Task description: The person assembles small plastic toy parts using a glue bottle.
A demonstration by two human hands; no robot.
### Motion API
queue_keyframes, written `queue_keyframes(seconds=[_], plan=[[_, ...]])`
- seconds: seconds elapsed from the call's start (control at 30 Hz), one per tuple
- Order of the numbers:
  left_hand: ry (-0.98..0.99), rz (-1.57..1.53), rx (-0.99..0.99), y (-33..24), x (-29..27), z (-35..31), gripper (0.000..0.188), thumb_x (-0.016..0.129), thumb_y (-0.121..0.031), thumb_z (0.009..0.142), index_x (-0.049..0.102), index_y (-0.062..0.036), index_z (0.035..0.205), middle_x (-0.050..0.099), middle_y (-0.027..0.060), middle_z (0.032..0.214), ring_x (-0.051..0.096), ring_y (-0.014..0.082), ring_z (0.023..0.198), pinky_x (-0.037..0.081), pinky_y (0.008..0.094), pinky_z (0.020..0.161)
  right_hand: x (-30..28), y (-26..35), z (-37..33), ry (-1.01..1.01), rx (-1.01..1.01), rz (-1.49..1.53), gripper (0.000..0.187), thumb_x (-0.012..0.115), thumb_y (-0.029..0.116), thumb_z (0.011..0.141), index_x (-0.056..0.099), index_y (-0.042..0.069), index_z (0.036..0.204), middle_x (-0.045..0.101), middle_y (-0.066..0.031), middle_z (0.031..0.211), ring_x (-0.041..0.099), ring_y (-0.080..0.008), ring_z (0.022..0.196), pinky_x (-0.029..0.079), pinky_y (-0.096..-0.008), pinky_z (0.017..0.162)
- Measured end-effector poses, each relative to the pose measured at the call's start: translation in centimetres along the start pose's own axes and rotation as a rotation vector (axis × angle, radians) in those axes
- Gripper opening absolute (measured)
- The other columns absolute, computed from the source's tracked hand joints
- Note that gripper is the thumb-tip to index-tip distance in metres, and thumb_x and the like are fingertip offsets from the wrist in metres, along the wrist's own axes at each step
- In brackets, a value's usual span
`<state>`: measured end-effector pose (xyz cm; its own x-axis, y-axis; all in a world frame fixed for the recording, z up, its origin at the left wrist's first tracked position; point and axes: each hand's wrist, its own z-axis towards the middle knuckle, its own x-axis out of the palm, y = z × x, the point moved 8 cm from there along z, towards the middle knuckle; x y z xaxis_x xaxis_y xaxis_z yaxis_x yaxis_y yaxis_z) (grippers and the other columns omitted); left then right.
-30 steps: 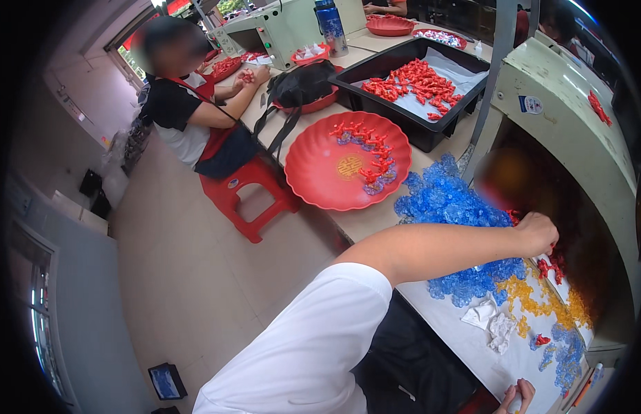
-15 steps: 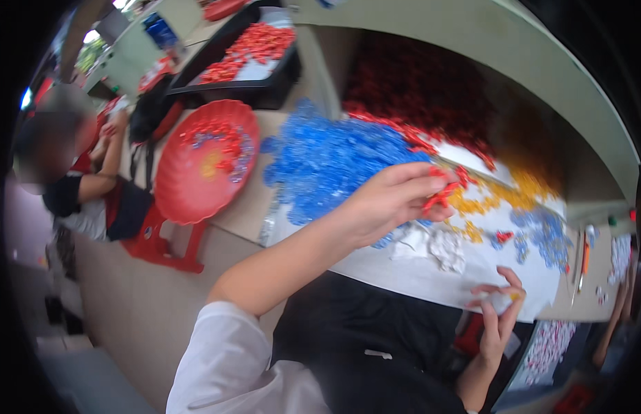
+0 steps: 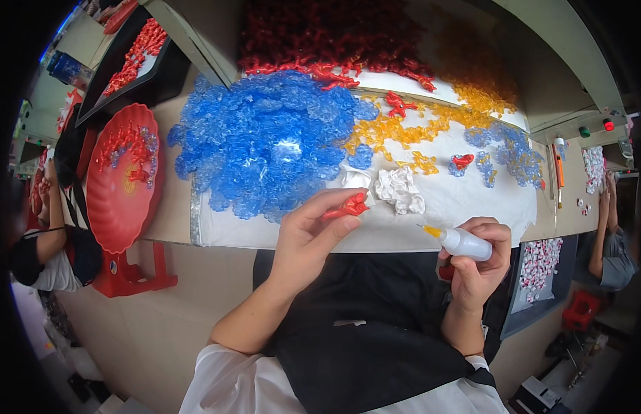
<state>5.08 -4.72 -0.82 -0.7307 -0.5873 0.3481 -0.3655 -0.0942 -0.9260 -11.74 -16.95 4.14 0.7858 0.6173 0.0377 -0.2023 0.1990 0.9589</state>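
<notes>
Between the thumb and fingers of my left hand [image 3: 303,241] is a small shiny red plastic figure [image 3: 351,205], held just over the table's front edge. My right hand [image 3: 477,276] is wrapped round a white squeeze bottle [image 3: 466,244] with a yellow needle tip, which points left toward the red figure without touching it. Behind my hands a crumpled white cloth [image 3: 400,192] rests on the white sheet [image 3: 465,207]. A large heap of clear blue plastic pieces [image 3: 265,138] spreads to the left, and yellow pieces [image 3: 417,131] lie farther back.
Red pieces [image 3: 327,41] fill the shelf space at the back. A red scalloped basin [image 3: 120,214] stands on a red stool [image 3: 131,276] at left, near a black tray [image 3: 162,76]. At right are finished-looking blue-and-red pieces [image 3: 461,163], an orange-handled tool [image 3: 559,169] and another person's arm [image 3: 602,231].
My left hand has drawn back from over the yellow pieces, now holding one red figure; a loose red piece lies at the back. My right hand has raised the bottle, tip leftward. The view has turned.
</notes>
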Motion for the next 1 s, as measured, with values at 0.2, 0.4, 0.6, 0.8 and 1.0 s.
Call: queue_keyframes(seconds=[0.2, 0.4, 0.6, 0.8, 1.0], plan=[[0.013, -0.01, 0.065, 0.0, 0.1, -0.7, 0.023, 0.06, 0.002, 0.074, 0.053, 0.0014, 0.096, 0.058, 0.0086, 0.093, 0.055, 0.0114, 0.085, 0.043, 0.023, 0.074, -0.2, 0.7, 0.1, -0.087, -0.082, 0.181, 0.04, 0.076, 0.016, 0.06, 0.046, 0.005, 0.085, 0.048, -0.0094, 0.084, 0.049, -0.0142, 0.07, 0.04, -0.0228, 0.061], [0.048, 0.025, 0.023, 0.1, 0.7, -1.3, 0.024, 0.061, 0.001, 0.074, 0.055, 0.0002, 0.097, 0.056, 0.0045, 0.09, 0.05, 0.0067, 0.08, 0.038, 0.0195, 0.072, 1.9, 3.4, -0.6, 0.109, -0.352, -0.082, 0.042, 0.079, 0.013, 0.056, 0.051, 0.007, 0.087, 0.051, -0.0083, 0.085, 0.053, -0.0164, 0.067, 0.043, -0.0245, 0.057], [0.037, 0.1, 0.107, -0.6, 0.9, -1.5, 0.023, 0.061, 0.001, 0.074, 0.055, 0.0, 0.096, 0.056, 0.0042, 0.09, 0.05, 0.0067, 0.079, 0.038, 0.0189, 0.069, 3.4, 4.1, -1.1, 0.244, -0.457, -0.292, 0.043, 0.078, 0.022, 0.059, 0.048, 0.008, 0.087, 0.049, -0.0073, 0.084, 0.047, -0.0145, 0.062, 0.04, -0.0228, 0.051], [0.031, 0.124, 0.116, -0.7, 0.9, -1.5, 0.023, 0.061, 0.002, 0.073, 0.055, 0.0002, 0.096, 0.056, 0.0049, 0.091, 0.051, 0.0075, 0.081, 0.039, 0.0193, 0.07, 3.8, 4.0, -1.3, 0.258, -0.476, -0.309, 0.043, 0.078, 0.02, 0.059, 0.049, 0.008, 0.088, 0.05, -0.0071, 0.085, 0.047, -0.0153, 0.063, 0.04, -0.0227, 0.052], [0.04, 0.115, 0.095, -0.6, 1.0, -1.6, 0.023, 0.06, 0.002, 0.074, 0.055, 0.0004, 0.096, 0.056, 0.0051, 0.092, 0.051, 0.0074, 0.081, 0.039, 0.0193, 0.07, 3.9, 3.9, -1.4, 0.275, -0.462, -0.344, 0.042, 0.078, 0.021, 0.059, 0.049, 0.009, 0.088, 0.05, -0.0068, 0.085, 0.048, -0.0151, 0.064, 0.041, -0.0227, 0.052]])
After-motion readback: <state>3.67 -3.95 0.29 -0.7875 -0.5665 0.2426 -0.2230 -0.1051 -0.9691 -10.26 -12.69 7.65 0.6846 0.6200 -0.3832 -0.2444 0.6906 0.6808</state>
